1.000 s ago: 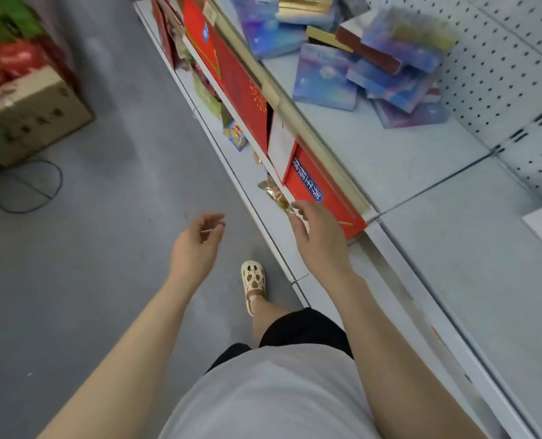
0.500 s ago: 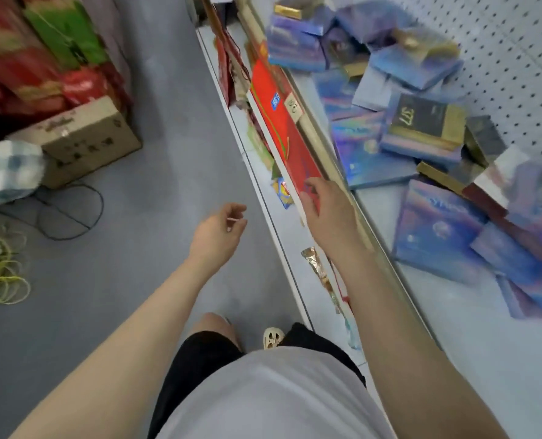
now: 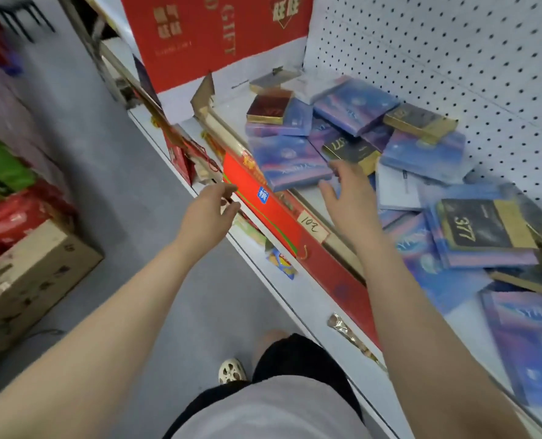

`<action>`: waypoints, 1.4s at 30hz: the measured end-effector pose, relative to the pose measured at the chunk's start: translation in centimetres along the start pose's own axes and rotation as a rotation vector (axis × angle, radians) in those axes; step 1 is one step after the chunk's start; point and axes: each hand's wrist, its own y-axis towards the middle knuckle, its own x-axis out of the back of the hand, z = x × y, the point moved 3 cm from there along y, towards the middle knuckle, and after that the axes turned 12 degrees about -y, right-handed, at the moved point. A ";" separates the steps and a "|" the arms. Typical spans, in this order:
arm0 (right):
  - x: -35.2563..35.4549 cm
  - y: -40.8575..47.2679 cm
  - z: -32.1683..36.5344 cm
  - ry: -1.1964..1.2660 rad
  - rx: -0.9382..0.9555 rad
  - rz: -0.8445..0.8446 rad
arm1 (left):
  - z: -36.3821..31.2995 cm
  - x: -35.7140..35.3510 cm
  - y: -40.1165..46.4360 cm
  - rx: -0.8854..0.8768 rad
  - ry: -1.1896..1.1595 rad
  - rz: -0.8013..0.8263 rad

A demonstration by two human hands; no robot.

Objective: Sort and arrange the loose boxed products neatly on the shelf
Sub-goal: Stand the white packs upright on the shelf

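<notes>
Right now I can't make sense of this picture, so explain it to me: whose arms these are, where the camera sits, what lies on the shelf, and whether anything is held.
There is no machine here. A person wears a camera on the head, so the single view looks down along their own arms. The right hand reaches with spread fingers over the white shelf toward a jumbled pile of flat boxes: a blue box nearest it, and a black and gold box further right. The left hand hovers by the red boxes at the shelf's front edge. Neither hand holds anything.
</notes>
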 end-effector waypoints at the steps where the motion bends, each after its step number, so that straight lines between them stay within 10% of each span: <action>1: 0.0 1.3 -0.3 -0.025 -0.023 -0.020 | -0.2 0.3 2.1 -0.027 0.014 0.021; 11: -3.0 15.0 -6.8 -0.331 -0.248 -0.068 | -2.6 -1.6 20.9 -0.234 0.174 0.098; 23: -4.6 23.5 -7.7 -0.686 -0.246 0.221 | -1.3 -6.1 30.1 0.053 0.290 0.204; 34: 2.8 24.1 -3.1 -0.539 -0.263 -0.355 | -2.6 -5.5 31.3 0.065 0.124 0.120; 42: 2.3 24.2 0.5 -0.068 -0.316 -0.044 | -3.0 -4.4 31.6 0.084 -0.046 0.199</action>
